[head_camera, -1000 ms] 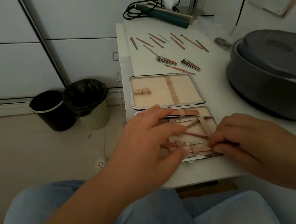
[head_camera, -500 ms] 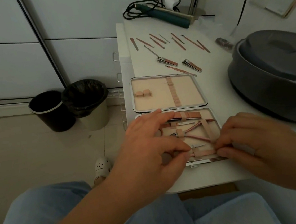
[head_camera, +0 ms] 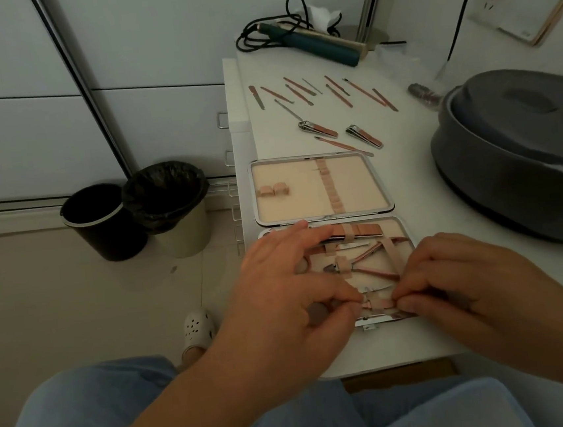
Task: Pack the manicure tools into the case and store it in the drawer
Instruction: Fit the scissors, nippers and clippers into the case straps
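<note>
**On the white table: open case, tools part-stowed**

On the table [head_camera: 404,181] we find the case [head_camera: 322,188] open. Our left hand [head_camera: 281,292] and right hand [head_camera: 459,285] pinch a strap [head_camera: 380,303] in its near half. Loose tools [head_camera: 320,128] lie beyond, well apart.

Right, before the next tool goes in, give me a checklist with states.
1. Case lying open flat on the table: ok.
2. Left hand and right hand both pinching the strap at the near edge: ok.
3. Tool under that strap fully seated: cannot tell, fingers hide it.
4. Far half's loops free: ok.
5. All tools packed: not ok, two clippers and several slim tools lie loose beyond the case.
6. Drawer open: cannot tell.
</note>
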`<state>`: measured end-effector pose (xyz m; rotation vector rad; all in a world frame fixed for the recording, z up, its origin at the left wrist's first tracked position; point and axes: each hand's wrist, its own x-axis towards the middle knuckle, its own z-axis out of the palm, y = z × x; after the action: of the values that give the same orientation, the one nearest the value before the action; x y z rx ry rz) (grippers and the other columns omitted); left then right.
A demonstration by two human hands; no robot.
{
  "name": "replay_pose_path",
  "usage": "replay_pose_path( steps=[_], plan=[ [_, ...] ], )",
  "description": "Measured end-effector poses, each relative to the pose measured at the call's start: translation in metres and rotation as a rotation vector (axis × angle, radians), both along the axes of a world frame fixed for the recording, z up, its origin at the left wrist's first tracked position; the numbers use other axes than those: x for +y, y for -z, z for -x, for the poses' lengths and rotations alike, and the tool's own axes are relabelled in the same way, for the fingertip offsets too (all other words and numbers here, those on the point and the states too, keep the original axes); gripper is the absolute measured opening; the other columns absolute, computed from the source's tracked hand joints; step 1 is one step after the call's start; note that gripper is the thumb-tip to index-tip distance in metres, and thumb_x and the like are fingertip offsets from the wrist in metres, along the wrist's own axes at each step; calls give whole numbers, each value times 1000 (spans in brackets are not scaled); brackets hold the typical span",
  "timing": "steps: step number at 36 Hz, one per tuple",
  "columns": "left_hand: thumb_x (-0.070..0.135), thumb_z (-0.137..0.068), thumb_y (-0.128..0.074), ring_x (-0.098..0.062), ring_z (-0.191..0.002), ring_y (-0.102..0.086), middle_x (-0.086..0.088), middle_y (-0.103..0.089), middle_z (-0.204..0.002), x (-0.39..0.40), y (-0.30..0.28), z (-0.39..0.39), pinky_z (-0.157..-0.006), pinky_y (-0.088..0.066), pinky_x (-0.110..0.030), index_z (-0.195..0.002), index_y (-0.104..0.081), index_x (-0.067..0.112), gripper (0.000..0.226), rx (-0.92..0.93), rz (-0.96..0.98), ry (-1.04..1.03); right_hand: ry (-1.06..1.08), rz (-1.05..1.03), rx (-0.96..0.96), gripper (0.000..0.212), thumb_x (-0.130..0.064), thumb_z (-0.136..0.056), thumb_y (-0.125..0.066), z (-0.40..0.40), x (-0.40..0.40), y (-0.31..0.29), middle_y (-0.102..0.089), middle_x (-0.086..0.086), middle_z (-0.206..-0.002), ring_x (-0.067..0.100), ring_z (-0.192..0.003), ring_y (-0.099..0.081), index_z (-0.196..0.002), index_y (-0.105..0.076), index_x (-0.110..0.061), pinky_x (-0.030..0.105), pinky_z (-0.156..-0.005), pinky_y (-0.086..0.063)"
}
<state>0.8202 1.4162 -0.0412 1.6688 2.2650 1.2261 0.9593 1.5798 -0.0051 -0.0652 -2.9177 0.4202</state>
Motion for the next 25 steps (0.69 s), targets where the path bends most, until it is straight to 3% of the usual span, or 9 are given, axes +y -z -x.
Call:
replay_pose_path(
  steps=[4, 10, 14, 17, 21, 25],
  plan=[
    [45, -73, -54, -3, -124, -32, 21, -45, -126, 0, 0, -1, -104, -24, -27, -81, -70, 41, 18, 0, -9, -1, 10, 22, 6, 23, -43, -82, -47, -1, -1, 1, -55, -22, -81, -4, -77, -50, -82, -68, -33, 11, -66, -42],
    [48, -72, -54, 6, -127, -25, 40, -31, -125, -1, 0, 2, -106, -19, -20, -92, -65, 44, 23, -10, -29, 13, 45, 41, 96, 19, -42, -79, -50, -1, -3, 2, -52, -24, -84, -4, -80, -50, -83, -66, -32, 9, -69, -41],
    [40, -70, -64, 12, -123, -29, 29, -41, -126, 0, -6, 11, -98, -24, -5, -86, -69, 40, 17, -174, -94, -46, 123, 67, 165, 28, -44, -77, -52, 0, -4, 10, -52, -20, -100, -3, -95, -47, -95, -65, -28, 7, -83, -38],
    [35, -74, -66, 11, -121, -29, 30, -41, -124, 2, -8, 26, -102, -24, -15, -90, -61, 48, 21, -132, -60, -108, 142, 111, 129, 32, -47, -77, -49, 0, -4, 12, -52, -22, -107, -5, -103, -46, -99, -64, -30, 5, -89, -34],
    [30, -74, -68, 15, -117, -26, 22, -44, -122, 5, -6, 40, -99, -15, -5, -103, -63, 36, 29, -120, -7, -159, 136, 100, 89, 30, -49, -77, -49, 0, -4, 10, -54, -24, -103, -5, -101, -47, -98, -65, -34, 6, -87, -36],
    [32, -75, -67, 26, -118, -15, 37, -41, -109, 3, 2, 41, -99, -11, -2, -98, -56, 46, 29, -107, -23, -101, 136, 89, 83, 29, -50, -76, -47, -1, -5, 9, -52, -26, -101, -6, -102, -46, -98, -62, -38, 3, -86, -35]
  ],
)
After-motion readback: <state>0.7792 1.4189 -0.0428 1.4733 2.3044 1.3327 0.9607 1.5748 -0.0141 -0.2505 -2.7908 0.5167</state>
